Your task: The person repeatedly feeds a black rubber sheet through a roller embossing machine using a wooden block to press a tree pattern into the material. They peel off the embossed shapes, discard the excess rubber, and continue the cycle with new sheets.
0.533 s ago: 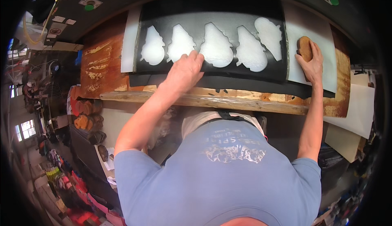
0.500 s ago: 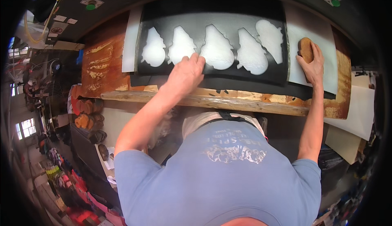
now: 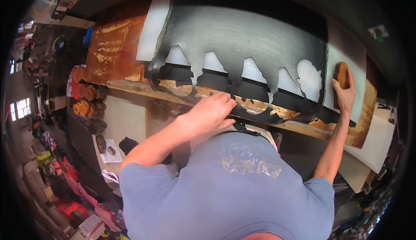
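Note:
A black, leather-like sheet (image 3: 247,27) with a row of several cut-out holes lies over a white board (image 3: 150,32). Its near edge hangs over the wooden front rail of the bench. At that edge, close to my waist, the bent fingers of my left hand (image 3: 212,112) are closed on the sheet. White board, dark material and wood show through the holes. On the right, my right hand (image 3: 346,93) wraps around a brown, sole-shaped block (image 3: 342,74) that stands on the white board beside the sheet.
A scuffed brown board (image 3: 115,45) extends to the left. The wooden rail (image 3: 147,90) runs along the front. Stacked orange-brown sole-shaped pieces (image 3: 86,99) sit at the left. Above the work hangs a dark machine beam with a green button (image 3: 379,37).
The black sheet has slid toward me, drawn by my left hand, so its holes now reach over the front rail. My right hand keeps hold of the block. The view has shifted slightly.

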`<action>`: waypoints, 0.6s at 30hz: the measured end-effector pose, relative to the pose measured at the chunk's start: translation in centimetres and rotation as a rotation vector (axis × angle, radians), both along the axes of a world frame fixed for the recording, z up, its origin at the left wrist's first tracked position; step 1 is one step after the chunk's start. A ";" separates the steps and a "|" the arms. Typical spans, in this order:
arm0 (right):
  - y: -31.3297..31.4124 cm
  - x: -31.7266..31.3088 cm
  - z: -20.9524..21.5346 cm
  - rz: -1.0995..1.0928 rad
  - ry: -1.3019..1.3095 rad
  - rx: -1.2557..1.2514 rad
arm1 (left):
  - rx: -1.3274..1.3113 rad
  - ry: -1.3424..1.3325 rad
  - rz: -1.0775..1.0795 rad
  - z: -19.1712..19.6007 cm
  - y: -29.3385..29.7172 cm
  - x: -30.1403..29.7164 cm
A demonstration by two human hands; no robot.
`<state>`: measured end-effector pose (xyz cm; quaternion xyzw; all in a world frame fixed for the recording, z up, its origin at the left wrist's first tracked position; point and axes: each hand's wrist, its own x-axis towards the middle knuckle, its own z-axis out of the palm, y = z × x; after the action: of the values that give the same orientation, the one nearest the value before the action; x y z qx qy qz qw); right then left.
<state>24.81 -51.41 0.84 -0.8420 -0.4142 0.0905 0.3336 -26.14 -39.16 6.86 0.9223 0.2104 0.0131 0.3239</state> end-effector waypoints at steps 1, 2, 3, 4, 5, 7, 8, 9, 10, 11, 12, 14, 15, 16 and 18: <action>0.0 -0.2 0.8 -0.022 0.086 0.016 | -0.027 -0.082 0.046 -0.1 1.3 -0.8; 0.3 -0.8 1.7 0.032 0.225 0.130 | -0.071 -0.133 0.077 -0.2 3.2 -1.9; 0.6 -1.8 2.6 0.033 0.385 0.259 | 0.110 -0.191 0.236 -0.4 5.4 -3.1; 1.0 -3.3 3.6 -0.043 0.588 0.393 | 0.298 -0.273 0.395 -0.7 7.9 -4.3; 1.8 -5.0 4.7 0.076 0.523 0.465 | 0.409 -0.280 0.486 -1.1 10.9 -5.6; 4.8 -9.7 6.1 0.110 0.598 0.506 | 0.577 -0.290 0.579 -2.5 15.9 -7.7; 6.6 -12.3 6.7 0.096 0.685 0.550 | 0.589 -0.218 0.604 -3.5 17.3 -8.4; 8.5 -15.3 6.9 0.159 0.635 0.498 | 0.578 -0.324 0.595 -4.6 18.0 -8.8; 10.4 -18.4 6.8 0.116 0.669 0.478 | 0.538 -0.387 0.608 -5.5 18.8 -9.1; 12.2 -21.2 6.7 0.213 0.632 0.405 | 0.501 -0.450 0.621 -6.3 19.3 -9.3; 14.1 -23.8 6.3 0.241 0.632 0.343 | 0.505 -0.481 0.641 -6.9 19.6 -9.3; 17.8 -28.4 5.3 0.327 0.538 0.227 | 0.503 -0.536 0.677 -7.7 19.4 -9.2; 19.6 -30.4 5.0 0.344 0.477 0.185 | 0.486 -0.534 0.710 -7.9 19.3 -9.2; 21.4 -32.3 4.7 0.423 0.401 0.180 | 0.487 -0.551 0.718 -7.9 19.2 -9.1; 24.7 -36.1 3.9 0.503 0.211 0.287 | 0.471 -0.576 0.751 -7.6 19.2 -8.9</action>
<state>-11.32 -26.68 4.76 -0.6434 -0.5811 0.1976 0.4574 -35.08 -19.94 -0.78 0.7901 0.4202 0.4283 0.1255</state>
